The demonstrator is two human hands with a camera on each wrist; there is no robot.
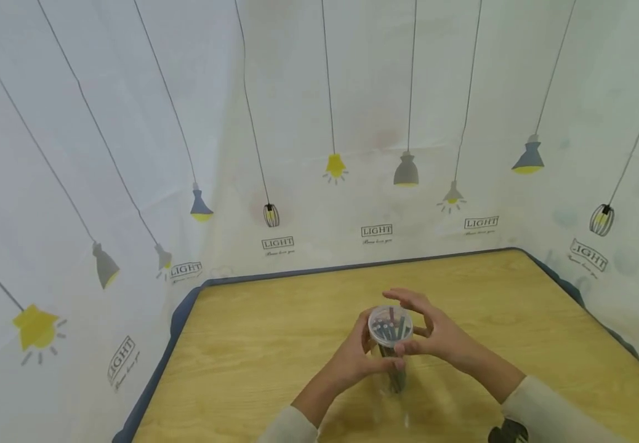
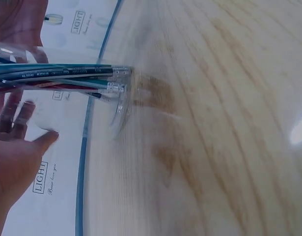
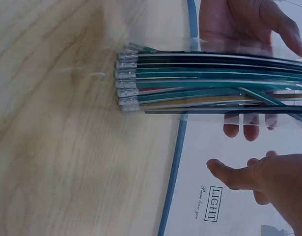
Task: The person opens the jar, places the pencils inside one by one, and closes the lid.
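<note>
A clear plastic tube [image 1: 390, 372] stands upright near the table's front, with a round transparent lid [image 1: 390, 324] on top. Inside are several pencils [image 3: 200, 78], mostly green and dark, metal-ringed ends down. My left hand [image 1: 361, 357] grips the tube just under the lid; its fingers go behind the tube and show through the plastic. Over at the lid's right side is my right hand [image 1: 436, 332], thumb by the near rim and index finger stretched past the far rim. In the right wrist view the right hand [image 3: 268, 182] is apart from the tube's body.
A pale wood table [image 1: 275, 332] lies beneath, bordered by a blue edge strip [image 1: 353, 267]. White sheeting [image 1: 308, 123] printed with hanging lamps rises behind and at both sides. A dark strapped object [image 1: 509, 432] sits at the right sleeve.
</note>
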